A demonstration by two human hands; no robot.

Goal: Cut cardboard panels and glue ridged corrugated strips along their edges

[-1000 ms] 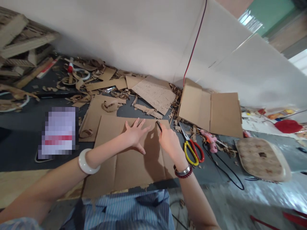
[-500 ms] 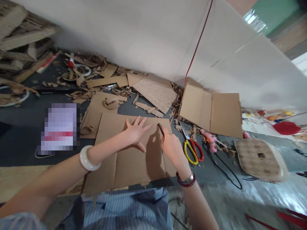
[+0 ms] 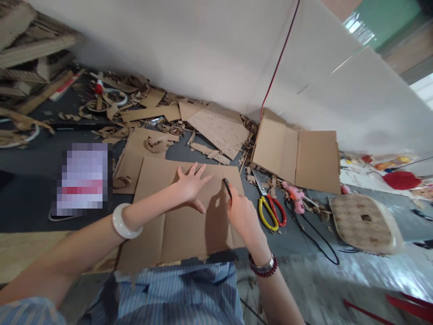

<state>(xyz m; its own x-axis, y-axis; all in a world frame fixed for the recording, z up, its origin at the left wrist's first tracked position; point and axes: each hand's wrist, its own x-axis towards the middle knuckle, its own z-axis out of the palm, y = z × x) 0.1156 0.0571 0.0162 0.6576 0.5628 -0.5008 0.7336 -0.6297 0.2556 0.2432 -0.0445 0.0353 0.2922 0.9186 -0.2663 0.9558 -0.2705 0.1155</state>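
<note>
A creased sheet of brown cardboard (image 3: 184, 234) lies flat at the table's near edge. My left hand (image 3: 192, 185) presses on its upper middle, fingers spread and holding nothing. Closed around a slim dark utility knife (image 3: 227, 186), my right hand (image 3: 242, 212) rests by the sheet's right-hand crease. The knife points away from me, its lower part hidden in my fingers; I cannot make out the blade. Just right of that hand lie scissors (image 3: 269, 205) with one yellow and one red handle.
A pink glue gun (image 3: 296, 198) with a black cord lies right of the scissors, near a patterned stool seat (image 3: 363, 221). Behind are a folded cardboard piece (image 3: 318, 158), corrugated cardboard (image 3: 219, 128) and many scraps. A blurred-out phone-like object (image 3: 84, 176) is at left.
My right hand has drawn the knife slightly toward me along the crease. My left hand stays in place on the cardboard.
</note>
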